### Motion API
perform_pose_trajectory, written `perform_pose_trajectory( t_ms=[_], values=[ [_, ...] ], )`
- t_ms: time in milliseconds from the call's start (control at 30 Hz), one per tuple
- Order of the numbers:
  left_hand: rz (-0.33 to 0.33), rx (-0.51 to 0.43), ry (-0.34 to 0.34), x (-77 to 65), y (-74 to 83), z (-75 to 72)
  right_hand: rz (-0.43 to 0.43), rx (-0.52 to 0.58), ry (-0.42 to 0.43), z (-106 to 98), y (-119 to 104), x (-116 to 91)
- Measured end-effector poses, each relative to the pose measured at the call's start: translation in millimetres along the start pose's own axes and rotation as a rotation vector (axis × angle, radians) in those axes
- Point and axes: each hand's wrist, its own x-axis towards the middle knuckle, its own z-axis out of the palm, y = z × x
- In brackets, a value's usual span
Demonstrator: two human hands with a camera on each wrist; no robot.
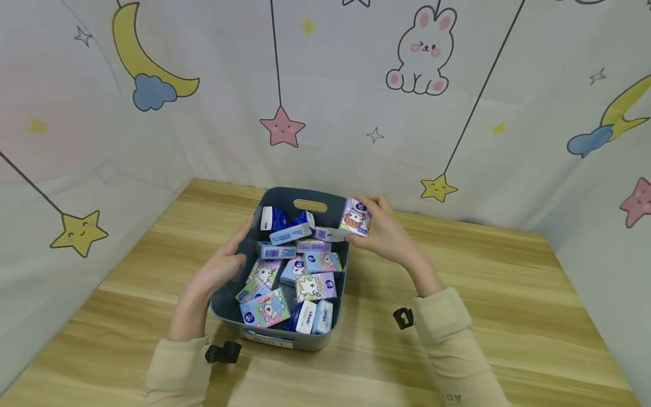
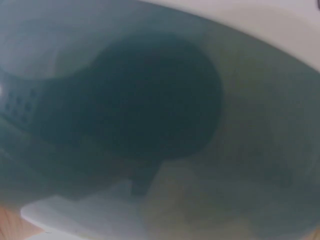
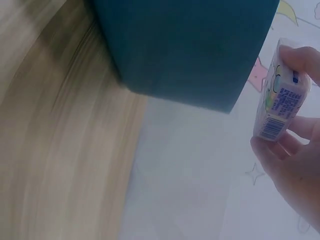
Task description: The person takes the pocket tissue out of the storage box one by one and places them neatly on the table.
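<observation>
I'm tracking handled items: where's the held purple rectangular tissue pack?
In the head view, the purple tissue pack is pinched in the right hand, by the far right corner of the blue-grey plastic bin.

The bare left hand [image 1: 218,270] lies along the left edge of the dark blue-grey plastic basket [image 1: 277,198], forefinger straight; the bare right hand [image 1: 383,234], just outside the far right corner, bends thumb and fingers into a pinch.
</observation>
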Motion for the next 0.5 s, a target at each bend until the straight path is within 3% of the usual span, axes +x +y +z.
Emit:
perform_pose_trajectory(
  t_ms=[500],
  values=[
    [0.003,-0.004,0.012,0.1,-1.5,0.6,0.056,0.030,0.016,-4.3,33.7,-6.6]
  ],
)
